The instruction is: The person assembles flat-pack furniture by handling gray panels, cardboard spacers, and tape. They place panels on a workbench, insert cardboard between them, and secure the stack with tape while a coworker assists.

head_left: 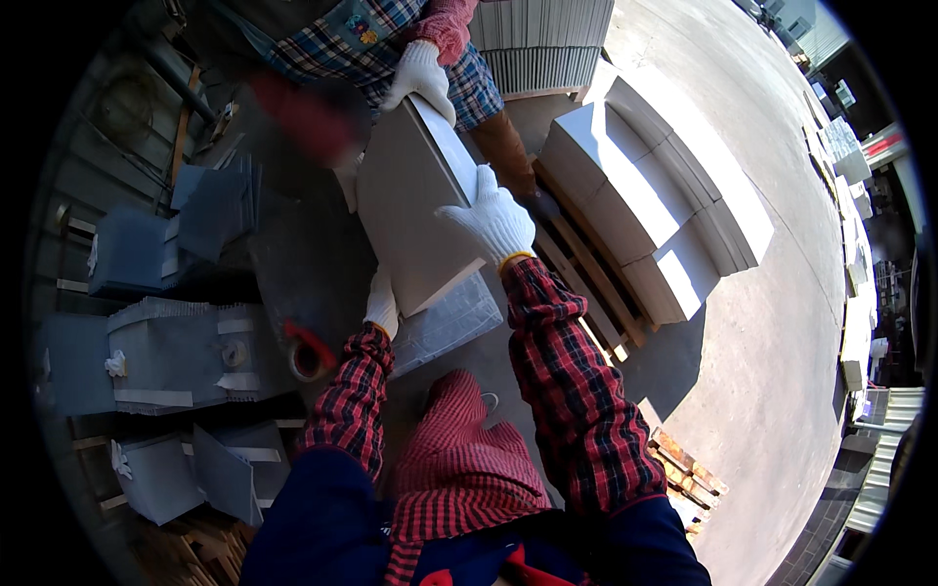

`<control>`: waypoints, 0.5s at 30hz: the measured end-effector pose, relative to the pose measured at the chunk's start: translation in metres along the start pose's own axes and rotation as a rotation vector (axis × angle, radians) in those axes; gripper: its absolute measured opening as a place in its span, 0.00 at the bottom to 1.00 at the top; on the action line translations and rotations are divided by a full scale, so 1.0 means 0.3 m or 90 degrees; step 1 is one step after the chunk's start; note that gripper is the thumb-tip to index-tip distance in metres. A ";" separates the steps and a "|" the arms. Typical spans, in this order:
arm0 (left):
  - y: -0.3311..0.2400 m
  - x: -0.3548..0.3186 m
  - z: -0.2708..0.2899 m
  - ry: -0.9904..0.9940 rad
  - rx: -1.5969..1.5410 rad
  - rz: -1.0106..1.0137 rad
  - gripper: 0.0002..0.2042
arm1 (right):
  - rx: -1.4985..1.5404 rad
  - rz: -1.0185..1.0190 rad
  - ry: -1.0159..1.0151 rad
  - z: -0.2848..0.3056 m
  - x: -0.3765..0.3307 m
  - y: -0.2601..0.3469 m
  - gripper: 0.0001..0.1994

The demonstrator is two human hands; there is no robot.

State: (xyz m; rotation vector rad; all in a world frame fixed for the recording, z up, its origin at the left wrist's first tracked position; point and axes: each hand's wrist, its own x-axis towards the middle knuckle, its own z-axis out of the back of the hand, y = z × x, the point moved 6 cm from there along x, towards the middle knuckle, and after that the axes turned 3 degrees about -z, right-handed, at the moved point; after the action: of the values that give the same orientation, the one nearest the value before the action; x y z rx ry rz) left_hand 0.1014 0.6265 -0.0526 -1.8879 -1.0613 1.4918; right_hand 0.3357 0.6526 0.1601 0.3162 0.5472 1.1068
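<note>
A large grey flat panel or stack of panels (410, 195) stands tilted between me and a co-worker. My right hand (493, 220), in a white knit glove with a yellow cuff, holds its right edge, thumb laid across the broad face. At the lower left edge is my left hand (382, 301), also gloved; its fingers are partly hidden against the panel. The co-worker's gloved hand (422, 83) grips the top end. Beneath the panel's near end lies a pale block wrapped in clear film (454, 327).
Pale stacked boards (625, 195) sit on a wooden pallet (586, 264) at right. Grey panel stacks (166, 356) line the left side, near a tape roll (306, 361). Behind the co-worker rises another grey stack (542, 44). Wood pieces (689, 469) lie at lower right.
</note>
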 end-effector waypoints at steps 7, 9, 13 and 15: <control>0.014 -0.009 -0.057 -0.149 0.216 -0.030 0.44 | 0.181 -0.018 0.116 -0.104 0.276 -0.433 0.51; -0.003 0.032 -0.048 -0.086 0.172 -0.053 0.45 | 0.306 -0.016 0.197 -0.129 0.289 -0.491 0.49; -0.002 0.092 -0.091 -0.020 0.075 0.029 0.41 | 0.567 -0.013 0.263 -0.212 0.304 -0.727 0.48; -0.002 0.134 -0.104 -0.030 0.148 0.054 0.41 | 0.642 -0.041 0.276 -0.216 0.294 -0.844 0.49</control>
State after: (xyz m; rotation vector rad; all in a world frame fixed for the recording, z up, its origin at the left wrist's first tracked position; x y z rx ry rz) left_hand 0.1349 0.6623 -0.0667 -1.7611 -0.7971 1.6387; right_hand 0.5201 0.6239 -0.0430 0.9283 1.4860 0.7584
